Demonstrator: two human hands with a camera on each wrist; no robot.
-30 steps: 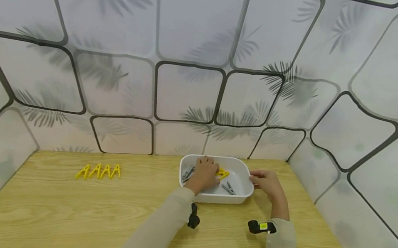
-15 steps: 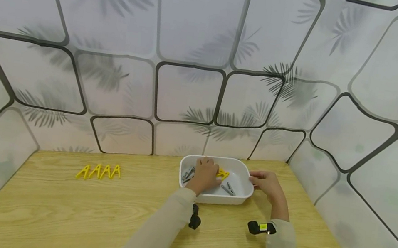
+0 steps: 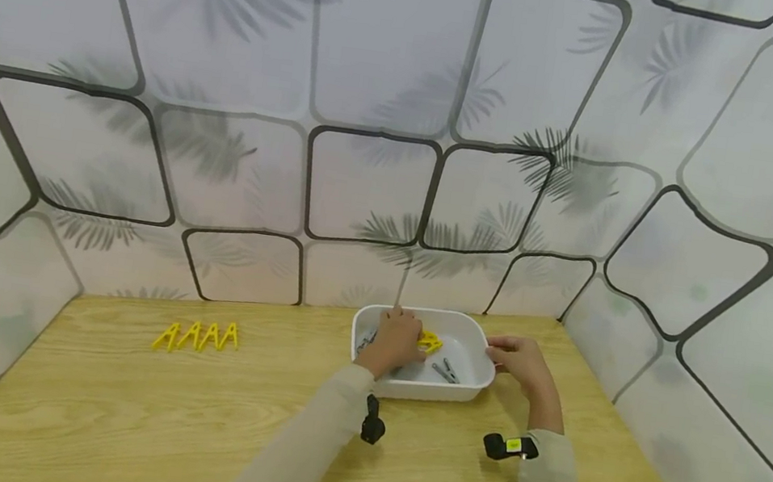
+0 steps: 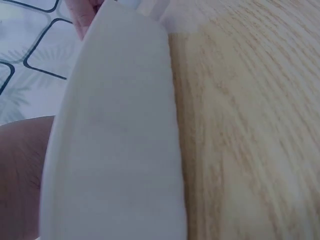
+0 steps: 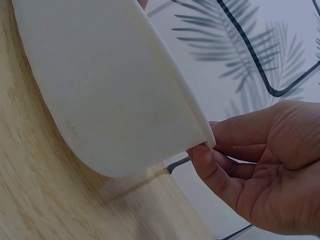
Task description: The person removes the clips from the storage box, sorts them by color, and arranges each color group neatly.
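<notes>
A white plastic basin (image 3: 425,393) stands on the table against the back wall. My left hand (image 3: 396,344) reaches down into its left part, with the fingertips hidden; I cannot tell whether it holds anything. Beside that hand inside the basin lie yellow clips (image 3: 429,342) and grey clips (image 3: 446,371), shaped like clothespins. My right hand (image 3: 520,362) pinches the basin's right end rim between thumb and fingers, as the right wrist view also shows. In the left wrist view the basin's outer wall (image 4: 120,130) covers most of the hand.
Several yellow A-shaped clips (image 3: 231,328) stand in a row on the wooden table (image 3: 151,414), well left of the basin. A patterned wall covering (image 3: 372,182) rises behind the table and along both sides. Each wrist wears a small black camera (image 3: 373,426).
The head view has shifted slightly, so everything sits a little lower. My left hand stays in the basin with only a slight shift, and the right hand keeps its hold on the rim.
</notes>
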